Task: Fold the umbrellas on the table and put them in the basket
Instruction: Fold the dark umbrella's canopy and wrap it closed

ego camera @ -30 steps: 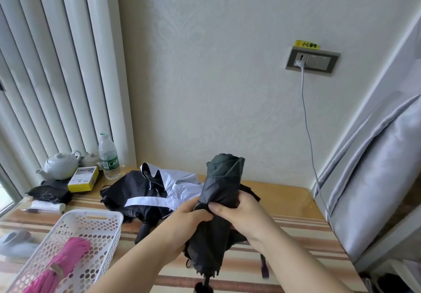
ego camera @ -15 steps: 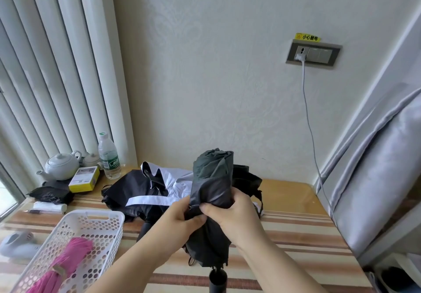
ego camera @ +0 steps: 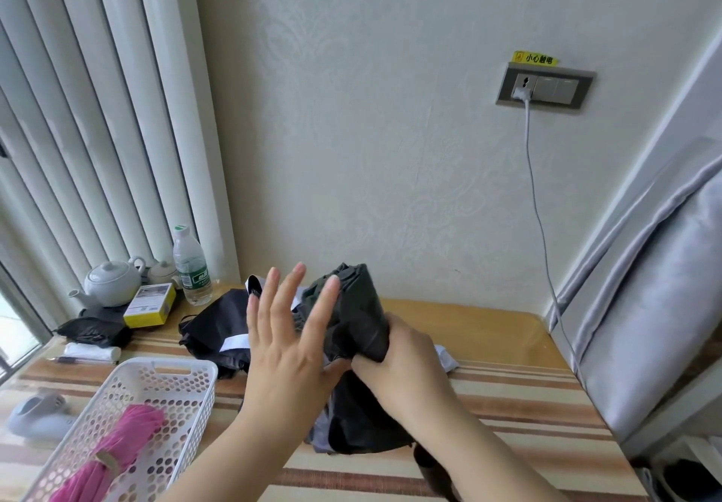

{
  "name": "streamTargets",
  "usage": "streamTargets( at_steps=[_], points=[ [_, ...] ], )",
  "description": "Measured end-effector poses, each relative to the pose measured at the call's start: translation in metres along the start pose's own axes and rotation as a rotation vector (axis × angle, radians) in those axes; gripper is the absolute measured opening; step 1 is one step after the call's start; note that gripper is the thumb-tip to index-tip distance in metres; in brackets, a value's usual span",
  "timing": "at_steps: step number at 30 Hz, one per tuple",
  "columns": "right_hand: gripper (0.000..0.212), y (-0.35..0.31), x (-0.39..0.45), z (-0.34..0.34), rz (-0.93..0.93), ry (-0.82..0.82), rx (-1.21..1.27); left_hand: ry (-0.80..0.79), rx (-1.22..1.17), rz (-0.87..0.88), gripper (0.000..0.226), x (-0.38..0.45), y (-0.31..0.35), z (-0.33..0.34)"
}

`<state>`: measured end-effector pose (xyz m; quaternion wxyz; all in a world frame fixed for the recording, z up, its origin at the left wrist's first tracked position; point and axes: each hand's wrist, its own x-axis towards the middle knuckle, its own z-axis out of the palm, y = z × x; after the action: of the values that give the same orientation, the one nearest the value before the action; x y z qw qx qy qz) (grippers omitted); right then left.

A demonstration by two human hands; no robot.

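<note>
Dark matte fabric of the black umbrella, bundled and upright above the striped surface, is gripped by the right hand, fingers curled round it. The left hand is raised flat beside it, fingers straight and apart. Its handle is cut off below. Left of the fingers, the perforated white basket holds a rolled pink umbrella.

In front of me: pale cream wall w/ faint embossed pattern, grey socket plate on it under a yellow warning sticker, white cable plugged in & hanging down. White vertical blinds on my left, daylight coming thru low down. Grey curtain on my right; wooden tabletop has a striped cloth.
</note>
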<state>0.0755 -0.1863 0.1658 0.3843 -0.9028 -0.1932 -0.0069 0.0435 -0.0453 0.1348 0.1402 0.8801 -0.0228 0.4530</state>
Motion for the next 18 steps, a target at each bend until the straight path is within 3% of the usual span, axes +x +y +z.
streamTargets(
  at_steps=[3,7,9,11,13,15,18],
  points=[
    [0.012,0.01,0.011,-0.005,0.136,0.003,0.156,0.006,0.053,0.025,0.113,0.001,0.004,-0.007],
    [0.011,0.022,0.022,-0.002,0.48,0.146,0.61,0.083,0.039,0.116,0.042,-0.008,0.031,-0.017],
    [0.019,0.026,0.025,0.0,0.676,0.176,0.802,-0.012,-0.009,0.196,0.02,-0.02,0.045,-0.013],
    [0.032,0.027,0.025,0.0,0.813,0.167,0.909,-0.205,-0.016,0.075,0.03,-0.03,0.05,-0.007],
    [0.037,0.027,0.025,-0.001,0.849,0.184,0.999,-0.387,0.014,-0.195,0.038,-0.027,0.049,-0.009],
    [0.029,0.025,0.025,-0.001,0.84,0.21,1.053,-0.589,0.102,-0.425,0.042,-0.018,0.042,-0.014],
    [0.018,0.019,0.023,-0.005,0.804,0.202,1.129,-0.7,-0.016,-0.655,0.049,-0.007,0.03,-0.015]
  ],
)
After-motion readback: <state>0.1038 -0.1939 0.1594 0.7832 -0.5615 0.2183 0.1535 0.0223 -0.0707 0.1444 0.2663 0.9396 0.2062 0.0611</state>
